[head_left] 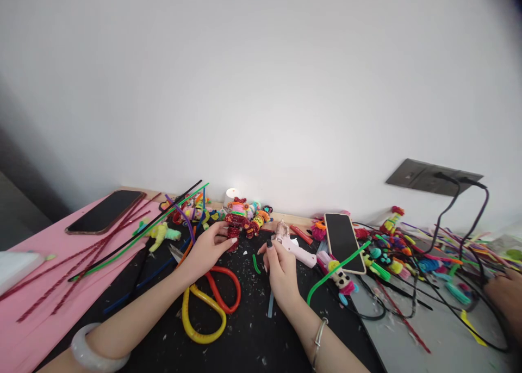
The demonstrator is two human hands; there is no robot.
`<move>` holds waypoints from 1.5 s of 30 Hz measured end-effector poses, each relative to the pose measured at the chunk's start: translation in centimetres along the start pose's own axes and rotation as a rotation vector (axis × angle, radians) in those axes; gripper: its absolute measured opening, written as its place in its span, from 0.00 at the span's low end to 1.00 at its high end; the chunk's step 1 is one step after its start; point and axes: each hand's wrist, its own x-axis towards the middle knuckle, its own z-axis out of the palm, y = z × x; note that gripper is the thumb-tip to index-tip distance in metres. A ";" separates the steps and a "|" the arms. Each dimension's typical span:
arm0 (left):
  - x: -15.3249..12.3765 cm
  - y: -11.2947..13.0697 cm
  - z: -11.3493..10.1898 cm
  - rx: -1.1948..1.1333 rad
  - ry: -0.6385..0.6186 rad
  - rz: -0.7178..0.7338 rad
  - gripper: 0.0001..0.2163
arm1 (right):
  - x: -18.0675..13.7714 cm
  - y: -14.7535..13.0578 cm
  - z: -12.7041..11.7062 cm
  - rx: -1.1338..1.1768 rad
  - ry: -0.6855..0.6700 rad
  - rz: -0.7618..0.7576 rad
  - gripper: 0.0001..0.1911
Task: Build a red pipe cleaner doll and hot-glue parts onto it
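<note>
My left hand (pixel 210 248) has its thumb and fingers closed around the lower part of a dark red tinsel pipe-cleaner figure (pixel 237 218). The fingers of my right hand (pixel 279 269) are pinched together; what they hold, if anything, is too small to make out. Just beyond that hand lies a pale pink glue gun (pixel 300 252), its nozzle end partly behind my fingers. A short green pipe-cleaner piece (pixel 256 264) rests on the black mat (pixel 244 340) between my hands. Scissors with a yellow and a red handle (pixel 204 314) lie below my left wrist.
Long pipe cleaners (pixel 138 241) cross a pink sheet (pixel 30 313) at left, near a dark phone (pixel 106 212). Another phone (pixel 345 241) stands right of the glue gun. Finished figures, cables (pixel 440 221) and loose pipe cleaners crowd the right. Another person's hand (pixel 505 294) shows there.
</note>
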 end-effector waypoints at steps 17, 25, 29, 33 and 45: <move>-0.2 0.1 0.2 0.155 0.036 0.037 0.14 | 0.0 -0.1 0.2 0.025 -0.009 0.002 0.21; -0.5 0.6 0.3 0.233 0.025 0.067 0.11 | 0.0 -0.2 0.2 0.024 -0.013 0.009 0.21; -0.6 0.5 0.4 0.287 0.041 0.088 0.10 | 0.0 -0.1 0.2 0.021 -0.013 -0.001 0.21; -0.7 0.5 0.4 0.320 0.052 0.099 0.09 | 0.0 -0.1 0.2 0.019 -0.011 -0.001 0.21; -0.7 0.3 0.3 0.365 0.055 0.115 0.08 | -0.1 -0.1 0.3 0.018 -0.021 0.016 0.20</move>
